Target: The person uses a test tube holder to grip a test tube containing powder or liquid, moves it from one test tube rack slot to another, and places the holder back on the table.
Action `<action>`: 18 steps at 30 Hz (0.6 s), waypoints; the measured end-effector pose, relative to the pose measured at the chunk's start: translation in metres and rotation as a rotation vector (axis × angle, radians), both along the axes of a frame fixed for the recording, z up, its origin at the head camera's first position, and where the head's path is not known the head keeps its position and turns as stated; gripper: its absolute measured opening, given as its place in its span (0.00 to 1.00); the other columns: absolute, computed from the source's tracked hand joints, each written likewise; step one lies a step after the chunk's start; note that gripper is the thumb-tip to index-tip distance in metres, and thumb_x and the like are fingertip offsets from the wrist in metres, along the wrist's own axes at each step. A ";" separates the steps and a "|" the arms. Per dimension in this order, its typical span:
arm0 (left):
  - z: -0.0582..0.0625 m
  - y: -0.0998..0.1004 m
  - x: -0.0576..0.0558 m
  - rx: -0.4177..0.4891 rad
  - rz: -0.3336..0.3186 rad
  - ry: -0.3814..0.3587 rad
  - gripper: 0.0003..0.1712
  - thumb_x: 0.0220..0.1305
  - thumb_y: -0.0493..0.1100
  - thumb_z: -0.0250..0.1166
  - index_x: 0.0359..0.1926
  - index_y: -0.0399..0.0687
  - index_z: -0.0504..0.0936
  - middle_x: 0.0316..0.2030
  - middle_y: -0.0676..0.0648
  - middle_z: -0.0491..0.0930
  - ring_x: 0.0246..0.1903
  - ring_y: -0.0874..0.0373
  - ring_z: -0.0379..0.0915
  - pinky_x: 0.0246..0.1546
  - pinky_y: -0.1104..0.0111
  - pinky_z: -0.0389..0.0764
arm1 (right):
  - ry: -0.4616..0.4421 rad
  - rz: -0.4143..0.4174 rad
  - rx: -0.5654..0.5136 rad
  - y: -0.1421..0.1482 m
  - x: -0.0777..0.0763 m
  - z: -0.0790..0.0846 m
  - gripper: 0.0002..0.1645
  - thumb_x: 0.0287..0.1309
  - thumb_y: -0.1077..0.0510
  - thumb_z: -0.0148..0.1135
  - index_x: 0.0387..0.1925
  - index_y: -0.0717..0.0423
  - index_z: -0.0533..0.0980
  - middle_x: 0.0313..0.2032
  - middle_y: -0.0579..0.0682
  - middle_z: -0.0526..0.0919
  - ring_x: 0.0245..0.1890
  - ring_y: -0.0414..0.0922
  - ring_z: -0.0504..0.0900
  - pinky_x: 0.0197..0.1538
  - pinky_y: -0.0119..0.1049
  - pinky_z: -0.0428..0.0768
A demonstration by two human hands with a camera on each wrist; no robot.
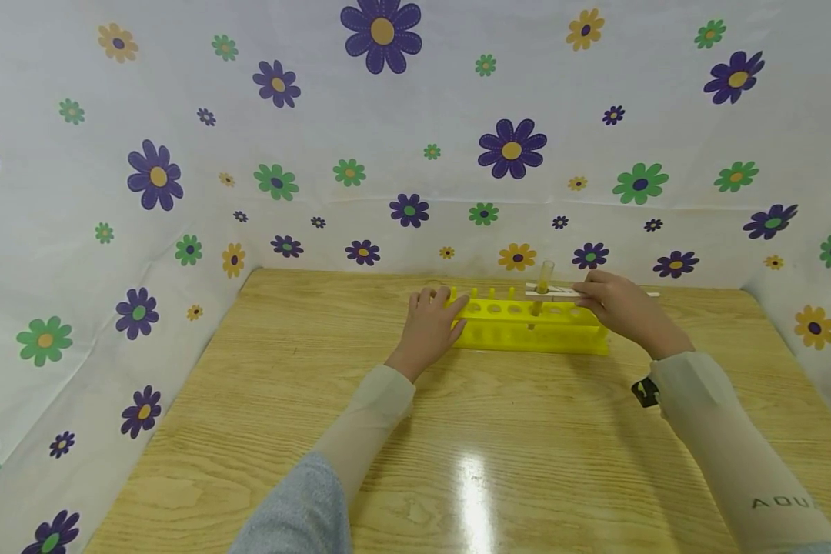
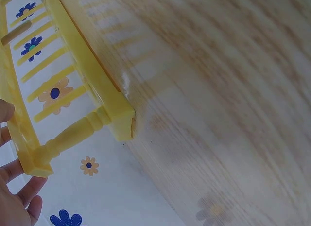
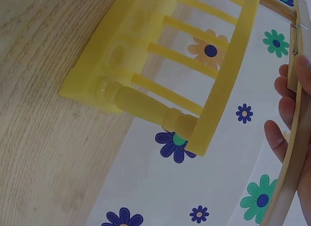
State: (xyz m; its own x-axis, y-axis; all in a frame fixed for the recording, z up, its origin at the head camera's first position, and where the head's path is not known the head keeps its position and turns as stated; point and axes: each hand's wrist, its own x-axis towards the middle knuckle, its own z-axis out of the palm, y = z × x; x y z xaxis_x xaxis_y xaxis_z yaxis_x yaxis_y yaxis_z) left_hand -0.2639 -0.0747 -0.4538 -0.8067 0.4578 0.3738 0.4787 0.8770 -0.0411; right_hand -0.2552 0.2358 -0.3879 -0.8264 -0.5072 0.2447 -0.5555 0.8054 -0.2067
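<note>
A yellow test tube rack (image 1: 526, 345) stands near the table's far edge. At its left end, my left hand (image 1: 425, 327) grips the top rail, thumb and fingers to either side; the left wrist view shows fingers around that corner. My right hand (image 1: 619, 308) holds a wooden test tube holder (image 1: 561, 292) above the rack's right half. Clamped in the holder is a clear glass test tube (image 1: 546, 272), slightly tilted, its lower part down through a rack hole. In the left wrist view, the tube's lower end (image 2: 17, 32) hangs below the top rail, short of the base.
The wooden table (image 1: 318, 431) runs up to a white flowered cloth (image 1: 346, 92) behind and at the sides. Upright yellow pegs (image 1: 492, 293) line the rack's back edge. A small black object (image 1: 645, 392) shows by the right sleeve cuff.
</note>
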 end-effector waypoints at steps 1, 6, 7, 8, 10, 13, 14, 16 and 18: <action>0.000 0.000 0.000 -0.002 0.001 0.003 0.21 0.65 0.54 0.57 0.58 0.59 0.73 0.51 0.46 0.72 0.49 0.47 0.67 0.48 0.56 0.65 | -0.002 0.000 -0.002 0.000 0.000 0.000 0.16 0.58 0.64 0.60 0.47 0.66 0.79 0.33 0.55 0.80 0.27 0.44 0.72 0.39 0.41 0.80; -0.001 0.000 -0.001 -0.011 0.008 0.007 0.21 0.66 0.54 0.57 0.58 0.60 0.73 0.51 0.46 0.72 0.49 0.47 0.67 0.48 0.56 0.66 | 0.000 -0.002 -0.007 -0.001 0.000 -0.002 0.15 0.58 0.64 0.61 0.46 0.66 0.79 0.33 0.54 0.80 0.28 0.44 0.72 0.39 0.41 0.80; -0.001 0.000 -0.001 -0.012 0.009 0.005 0.21 0.66 0.54 0.57 0.59 0.60 0.73 0.51 0.46 0.72 0.49 0.47 0.67 0.49 0.56 0.66 | 0.001 -0.003 -0.006 -0.001 0.000 -0.002 0.15 0.58 0.64 0.61 0.46 0.66 0.79 0.33 0.54 0.80 0.28 0.44 0.72 0.39 0.41 0.80; -0.001 0.000 0.000 -0.012 0.010 0.005 0.21 0.66 0.54 0.57 0.58 0.60 0.73 0.51 0.46 0.72 0.49 0.47 0.67 0.49 0.56 0.66 | 0.000 -0.004 -0.005 -0.001 0.000 -0.002 0.15 0.58 0.64 0.61 0.46 0.66 0.79 0.33 0.54 0.80 0.28 0.44 0.72 0.39 0.42 0.80; 0.000 0.000 0.000 -0.009 0.009 0.000 0.21 0.65 0.54 0.57 0.58 0.59 0.73 0.51 0.46 0.72 0.49 0.47 0.67 0.49 0.56 0.66 | 0.001 -0.005 -0.004 -0.002 0.000 -0.003 0.15 0.58 0.64 0.61 0.46 0.66 0.79 0.33 0.54 0.80 0.28 0.44 0.73 0.39 0.42 0.80; 0.001 0.000 0.001 -0.006 0.010 -0.011 0.22 0.65 0.54 0.57 0.59 0.59 0.73 0.51 0.46 0.72 0.49 0.47 0.67 0.49 0.56 0.66 | -0.005 -0.008 0.001 -0.002 0.000 -0.004 0.15 0.58 0.63 0.61 0.46 0.66 0.79 0.34 0.55 0.80 0.28 0.44 0.73 0.40 0.43 0.80; 0.001 0.001 0.001 -0.006 0.010 -0.013 0.22 0.65 0.54 0.57 0.59 0.59 0.73 0.51 0.46 0.72 0.49 0.47 0.67 0.50 0.56 0.65 | -0.008 -0.010 0.003 -0.002 0.000 -0.004 0.15 0.58 0.63 0.61 0.46 0.66 0.79 0.34 0.55 0.80 0.28 0.44 0.73 0.40 0.43 0.80; 0.001 0.001 0.000 -0.010 0.013 -0.014 0.22 0.65 0.54 0.57 0.59 0.59 0.72 0.51 0.46 0.72 0.50 0.47 0.67 0.50 0.56 0.65 | -0.017 -0.013 0.006 -0.002 0.000 -0.005 0.16 0.58 0.63 0.61 0.47 0.66 0.79 0.34 0.55 0.80 0.29 0.44 0.73 0.41 0.43 0.80; 0.000 0.001 0.000 -0.017 0.016 -0.011 0.22 0.66 0.54 0.57 0.59 0.59 0.72 0.51 0.46 0.72 0.50 0.47 0.67 0.50 0.56 0.66 | -0.024 -0.014 0.008 -0.002 0.000 -0.005 0.16 0.58 0.63 0.61 0.48 0.66 0.79 0.34 0.55 0.80 0.29 0.44 0.73 0.41 0.43 0.80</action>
State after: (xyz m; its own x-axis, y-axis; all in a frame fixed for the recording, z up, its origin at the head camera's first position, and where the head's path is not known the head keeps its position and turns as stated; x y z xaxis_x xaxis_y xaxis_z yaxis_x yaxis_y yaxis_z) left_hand -0.2639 -0.0741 -0.4535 -0.8182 0.4508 0.3569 0.4648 0.8840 -0.0510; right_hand -0.2556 0.2335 -0.3930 -0.8387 -0.4977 0.2212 -0.5396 0.8144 -0.2134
